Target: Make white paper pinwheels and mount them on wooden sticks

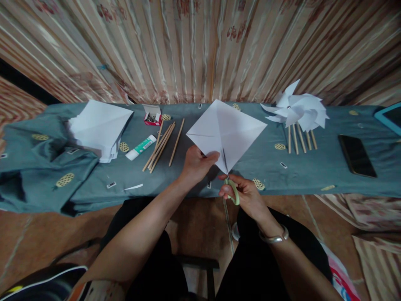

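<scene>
A square sheet of white paper (233, 129) is held corner-down over the table, with fold lines across it and a dark slit at its left corner. My left hand (198, 164) pinches its lower left edge, thumb on top. In my right hand (246, 193) are scissors (232, 191) with light green handles. Their blades lie at the bottom corner of the sheet, pointing up along a fold toward the middle. Part of the blades is hidden by the paper.
Left on the cloth-covered table (103, 173) lie stacked paper sheets (102, 125), a glue stick (140, 147), wooden sticks (161, 146) and a small red box (153, 117) of metal pins. Rightward are paper pinwheels (300, 109), a phone (357, 155) and a blue-edged device (390, 117).
</scene>
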A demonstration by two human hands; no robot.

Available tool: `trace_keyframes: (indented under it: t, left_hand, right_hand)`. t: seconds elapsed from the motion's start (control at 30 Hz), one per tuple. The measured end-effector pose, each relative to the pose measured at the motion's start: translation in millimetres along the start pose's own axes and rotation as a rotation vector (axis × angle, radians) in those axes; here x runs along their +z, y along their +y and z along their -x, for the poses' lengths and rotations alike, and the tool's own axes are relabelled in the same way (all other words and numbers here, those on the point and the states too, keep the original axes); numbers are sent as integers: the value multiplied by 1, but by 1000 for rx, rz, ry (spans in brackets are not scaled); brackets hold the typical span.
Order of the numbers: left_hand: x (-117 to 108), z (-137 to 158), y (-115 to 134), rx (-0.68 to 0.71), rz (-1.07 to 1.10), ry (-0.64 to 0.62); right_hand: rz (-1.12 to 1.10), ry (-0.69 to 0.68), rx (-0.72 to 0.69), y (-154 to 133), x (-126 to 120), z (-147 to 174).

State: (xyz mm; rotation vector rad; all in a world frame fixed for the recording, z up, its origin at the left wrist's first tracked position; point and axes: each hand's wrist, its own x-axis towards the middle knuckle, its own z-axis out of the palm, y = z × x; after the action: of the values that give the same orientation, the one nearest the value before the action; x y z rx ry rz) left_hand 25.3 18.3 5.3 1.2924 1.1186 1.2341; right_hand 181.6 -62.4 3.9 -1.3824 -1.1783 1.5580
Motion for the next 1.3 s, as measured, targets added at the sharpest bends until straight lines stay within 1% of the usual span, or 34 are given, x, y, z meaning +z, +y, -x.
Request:
trace_keyframes:
  t: [0.23,0.4,0.57,0.8,0.97,1.13,1.3]
  left_hand:
    - [-1,1,-1,-30,-18,11]
    - [-1,1,-2,-7,7,4]
    - [-1,1,0,-22,-10,12]
    - [0,4,-1,-18,-28,-10]
    - [-1,5,-3,-16,-46,-14]
    - [-1,4,-3,15,-38,-2]
    - [1,6,1,-43,-43,-16]
  right_hand:
    - [63,-13,-39,3,0,-2]
    - [28,7,-30,6,2,-3]
    - [0,16,-10,7,3,-3]
    - [65,-13,-35,5,0,-3]
    - [19,23,-5,7,1,-4]
    - [-18,34,-11,6,3,-5]
    - [-13,46,-30,1,3,-4]
